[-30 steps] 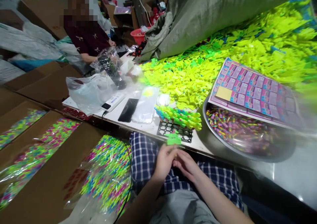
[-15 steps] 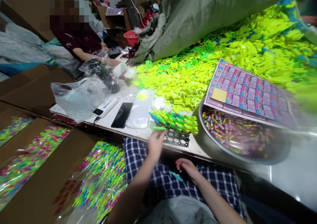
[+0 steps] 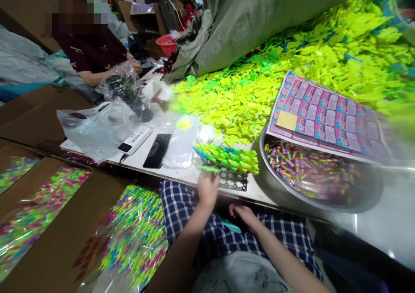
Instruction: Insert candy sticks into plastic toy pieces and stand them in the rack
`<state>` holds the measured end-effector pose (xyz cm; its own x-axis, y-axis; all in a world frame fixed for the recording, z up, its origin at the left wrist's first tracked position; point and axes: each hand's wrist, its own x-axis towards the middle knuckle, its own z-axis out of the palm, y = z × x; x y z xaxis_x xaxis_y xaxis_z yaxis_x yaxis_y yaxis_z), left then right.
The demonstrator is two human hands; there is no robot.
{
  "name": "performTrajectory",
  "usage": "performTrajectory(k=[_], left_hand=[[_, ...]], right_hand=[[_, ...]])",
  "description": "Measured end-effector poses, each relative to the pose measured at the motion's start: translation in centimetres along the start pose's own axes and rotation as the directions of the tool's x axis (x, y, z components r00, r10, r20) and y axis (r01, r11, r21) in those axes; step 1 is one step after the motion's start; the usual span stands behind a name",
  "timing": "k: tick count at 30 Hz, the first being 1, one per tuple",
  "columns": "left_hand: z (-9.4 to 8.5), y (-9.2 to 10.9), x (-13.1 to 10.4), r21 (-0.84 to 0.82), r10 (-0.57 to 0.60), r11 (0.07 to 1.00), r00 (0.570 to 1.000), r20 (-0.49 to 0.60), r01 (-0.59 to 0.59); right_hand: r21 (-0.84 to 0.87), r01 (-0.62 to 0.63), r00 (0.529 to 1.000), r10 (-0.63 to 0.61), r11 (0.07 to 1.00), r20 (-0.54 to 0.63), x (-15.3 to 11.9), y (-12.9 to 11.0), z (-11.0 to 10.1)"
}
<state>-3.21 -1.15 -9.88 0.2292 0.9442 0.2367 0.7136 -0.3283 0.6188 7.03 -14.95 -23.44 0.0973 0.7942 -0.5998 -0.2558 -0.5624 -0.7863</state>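
Observation:
My left hand (image 3: 208, 188) is at the table's front edge, fingers pinched on a slim green plastic stick (image 3: 210, 169). Just beyond it stands a black rack with round holes (image 3: 235, 181), its back part filled with leaning rows of yellow, green and blue plastic sticks (image 3: 227, 158). The stick in my fingers overlaps the rack's left side in view; whether it touches cannot be made out. My right hand (image 3: 245, 216) hovers below the table edge over my lap, fingers loosely bent and apart, with nothing visible in them. Near it a teal object (image 3: 231, 225) lies on the checked cloth.
A metal basin (image 3: 269, 172) of small wrapped pieces stands right, partly covered by printed sheets (image 3: 319, 111). Neon plastic parts (image 3: 233, 103) heap behind. A phone (image 3: 157, 150), clear bags (image 3: 181, 141) and a white device (image 3: 135, 141) lie left. Bagged sticks (image 3: 136, 232) fill boxes below. Another person (image 3: 90, 46) sits opposite.
My left hand has turned and shifted slightly right, still pinching the green stick. My right hand has moved little. The whole view has shifted slightly.

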Motion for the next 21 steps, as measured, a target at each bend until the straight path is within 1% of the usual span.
performTrajectory(k=[5, 9, 14, 21], left_hand=[[0.04, 0.12, 0.16, 0.11, 0.145, 0.982, 0.987, 0.072, -0.153], [0.05, 0.22, 0.41, 0.154, 0.216, 0.961, 0.97, 0.109, -0.231], [0.13, 0.31, 0.54, 0.187, 0.242, 0.947, 0.963, 0.118, -0.261], [0.48, -0.15, 0.52, 0.225, 0.223, 0.942, 0.966, 0.128, -0.247]], right_hand=[[-0.039, 0.031, 0.999, -0.029, 0.999, 0.041, 0.12, -0.05, 0.21], [-0.077, 0.067, 0.995, -0.061, 0.995, 0.075, 0.22, -0.12, 0.32], [-0.117, 0.101, 0.993, -0.092, 0.988, 0.079, 0.23, -0.12, 0.31], [-0.216, 0.131, 0.99, -0.117, 0.968, 0.076, 0.05, -0.32, 0.69]])
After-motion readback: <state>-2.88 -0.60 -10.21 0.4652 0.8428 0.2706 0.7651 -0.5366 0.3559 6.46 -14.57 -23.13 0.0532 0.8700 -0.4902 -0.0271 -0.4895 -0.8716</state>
